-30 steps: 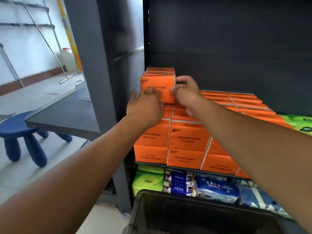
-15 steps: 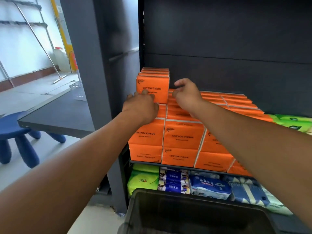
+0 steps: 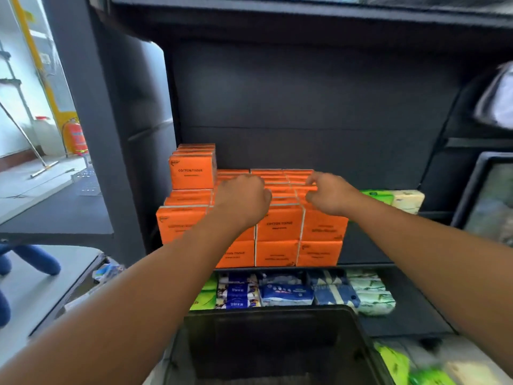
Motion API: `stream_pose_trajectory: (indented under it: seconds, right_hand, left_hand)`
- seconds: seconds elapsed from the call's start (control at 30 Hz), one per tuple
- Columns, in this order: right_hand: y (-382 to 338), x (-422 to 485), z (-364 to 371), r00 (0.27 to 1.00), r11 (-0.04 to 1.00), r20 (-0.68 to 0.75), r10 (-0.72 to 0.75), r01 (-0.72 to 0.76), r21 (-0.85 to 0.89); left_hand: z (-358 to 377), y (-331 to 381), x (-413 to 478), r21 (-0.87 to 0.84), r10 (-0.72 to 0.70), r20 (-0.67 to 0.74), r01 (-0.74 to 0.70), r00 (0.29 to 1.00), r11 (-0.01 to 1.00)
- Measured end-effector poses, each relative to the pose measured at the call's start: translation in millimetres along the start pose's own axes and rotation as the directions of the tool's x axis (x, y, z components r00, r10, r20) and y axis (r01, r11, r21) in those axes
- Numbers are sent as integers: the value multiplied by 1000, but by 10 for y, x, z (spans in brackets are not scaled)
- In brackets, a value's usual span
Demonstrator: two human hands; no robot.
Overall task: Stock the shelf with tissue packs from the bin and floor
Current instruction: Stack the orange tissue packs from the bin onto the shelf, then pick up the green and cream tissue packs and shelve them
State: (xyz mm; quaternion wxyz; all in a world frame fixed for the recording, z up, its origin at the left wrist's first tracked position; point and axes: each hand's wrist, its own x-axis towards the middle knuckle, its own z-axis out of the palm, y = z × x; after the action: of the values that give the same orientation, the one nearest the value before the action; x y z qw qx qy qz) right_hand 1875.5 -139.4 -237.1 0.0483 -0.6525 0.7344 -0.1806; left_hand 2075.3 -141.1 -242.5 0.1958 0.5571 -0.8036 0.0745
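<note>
We start at the left fingers (image 3: 241,180). They are curled under the palm with the knuckles towards us, the thumb tucked along the side, and nothing shows in their grasp. The left hand (image 3: 244,197) hovers at the top front of the stack of orange plastic-wrapped cotton tissue packs (image 3: 279,226); we cannot tell whether it touches them. The right fingers (image 3: 315,177) are loosely bent, tips pointing down and leftward over the top rows of the same stack, and they pinch nothing we can see. The right hand (image 3: 330,195) sits level with the left, the two a little apart, both with backs up. Both forearms are bare and reach forward and slightly inward from the lower corners.

The orange stack fills the left part of the dark grey metal shelf (image 3: 361,263). One taller column of orange packs (image 3: 193,170) stands at its left end. Light green tissue packs (image 3: 374,194) lie just right of the stack. On the level below are blue-and-white tissue packs (image 3: 286,294). A black plastic bin (image 3: 277,312) stands below the arms, and blurred green packs (image 3: 394,362) lie on the floor beside it.
</note>
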Motion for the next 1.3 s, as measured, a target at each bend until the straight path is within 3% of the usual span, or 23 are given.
stream_pose_trajectory:
  seconds: [0.43, 0.73, 1.03, 1.2, 1.3]
  right_hand:
    - [1577, -1065, -545, 978, 978, 1, 208, -208, -30]
    - [3116, -1643, -84, 910, 911, 128, 395, -406, 75]
    - [4246, -1807, 1103, 805, 820, 318, 502, -559, 120]
    - [4581, -1656, 1872, 765, 790, 377, 523, -601, 123]
    - [4738, -1511, 2321, 749, 800, 449, 488, -589, 112]
  left_hand:
    - [316, 1593, -418, -105, 221, 127, -209, 967, 972]
    - [1288, 2637, -632, -261, 306, 345, -222, 887, 939]
    - [2794, 3376, -885, -338, 263, 649, -39, 714, 940]
    - [3666, 3728, -1023, -262, 46, 852, 347, 521, 901]
    - [4205, 3840, -1138, -220, -64, 916, 631, 396, 744]
